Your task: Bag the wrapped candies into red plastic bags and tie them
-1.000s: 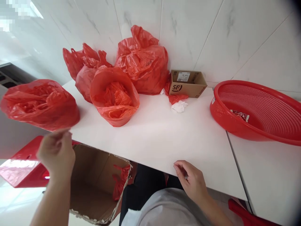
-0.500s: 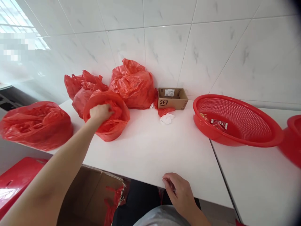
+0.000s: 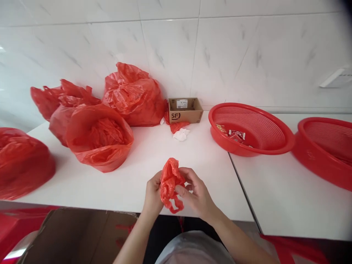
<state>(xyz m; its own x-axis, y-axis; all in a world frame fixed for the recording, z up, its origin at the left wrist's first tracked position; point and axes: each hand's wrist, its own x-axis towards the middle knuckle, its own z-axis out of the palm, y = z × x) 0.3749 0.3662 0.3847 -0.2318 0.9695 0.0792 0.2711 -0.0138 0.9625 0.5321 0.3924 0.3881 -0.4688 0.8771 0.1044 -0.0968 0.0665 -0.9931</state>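
Note:
A crumpled red plastic bag (image 3: 171, 181) is held between my two hands, above the front edge of the white table (image 3: 143, 161). My left hand (image 3: 154, 194) is closed on its left side, the fingers partly hidden behind it. On the other side, my right hand (image 3: 198, 194) touches the bag with curled thumb and fingers. An open red bag (image 3: 107, 134) stuffed with crumpled red plastic stands to the left on the table.
Full red bags (image 3: 134, 99) line the wall, another (image 3: 22, 165) sits far left. A small cardboard box (image 3: 185, 115) stands behind a white tissue (image 3: 181, 134). Red baskets (image 3: 253, 151) (image 3: 316, 157) are at right; one holds small packets. Below the table at left is a large carton (image 3: 71, 231).
My left hand has come out of the open red bag and back to the front centre with a crumpled red bag. My right hand has met it there. The view has turned right.

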